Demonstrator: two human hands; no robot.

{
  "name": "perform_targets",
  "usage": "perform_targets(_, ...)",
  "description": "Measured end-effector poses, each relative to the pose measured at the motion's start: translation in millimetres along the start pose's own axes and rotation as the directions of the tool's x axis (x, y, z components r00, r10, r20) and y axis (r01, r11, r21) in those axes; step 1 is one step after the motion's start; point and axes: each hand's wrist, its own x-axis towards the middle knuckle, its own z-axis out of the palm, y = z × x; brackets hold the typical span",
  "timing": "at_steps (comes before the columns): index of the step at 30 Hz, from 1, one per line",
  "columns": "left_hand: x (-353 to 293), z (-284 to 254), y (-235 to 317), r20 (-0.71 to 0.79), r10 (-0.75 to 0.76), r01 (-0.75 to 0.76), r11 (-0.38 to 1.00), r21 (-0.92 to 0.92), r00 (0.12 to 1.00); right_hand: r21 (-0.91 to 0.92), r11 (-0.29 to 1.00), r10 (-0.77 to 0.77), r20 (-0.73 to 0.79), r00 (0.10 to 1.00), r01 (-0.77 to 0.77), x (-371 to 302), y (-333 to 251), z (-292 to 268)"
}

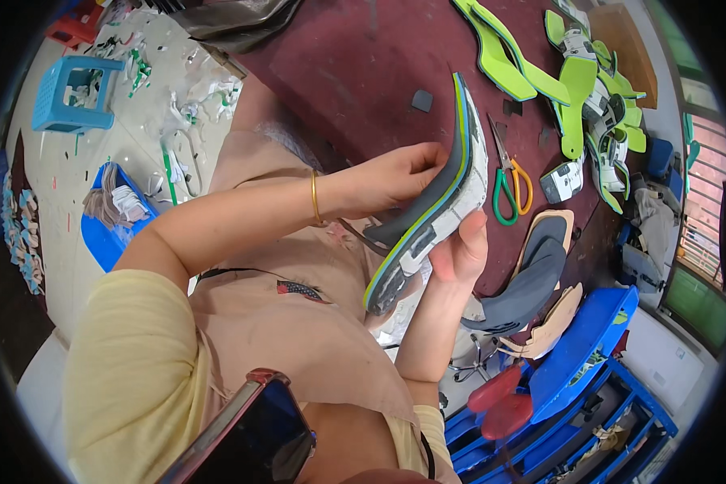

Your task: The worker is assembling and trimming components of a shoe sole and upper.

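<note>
An insole [469, 189] with a dark grey top, a lime green edge line and a white and grey underside stands on edge above my lap. My right hand [462, 244] grips its white underside from below, fingers wrapped against it. On its dark grey side, my left hand [391, 179] has curled fingers closed at the grey layer; part of the fingertips is hidden. That grey layer bulges toward my left wrist, which wears a gold bangle [315, 196]. Scissors [506, 181] with one green and one orange handle lie on the dark red table [347, 73] beyond the insole.
Lime green insoles [577, 97] pile up at the far right of the table. Nearer lie dark grey insole pieces [532, 278]. A blue bin [585, 347] stands at right; a blue tray [109, 242] and blue stool [73, 95] stand left. A phone [250, 436] hangs near my chest.
</note>
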Motion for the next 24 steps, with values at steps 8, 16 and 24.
perform_targets(8,-4.2,8.3,7.3,0.087,0.006,-0.016,0.992,0.122,0.996,0.065,0.992,0.098,0.124,0.987,-0.107,-2.9,-1.6,1.4)
perform_targets(16,-27.9,29.3,34.8,0.01,0.075,-0.072,0.898,0.435,0.997,-0.115,0.985,0.119,-0.062,0.991,-0.125,-17.0,-9.1,2.9)
perform_targets(24,-20.9,8.9,4.9,0.139,0.402,-0.338,0.482,0.808,0.905,-0.194,0.978,0.045,-0.182,0.982,-0.081,-14.3,-7.2,6.4)
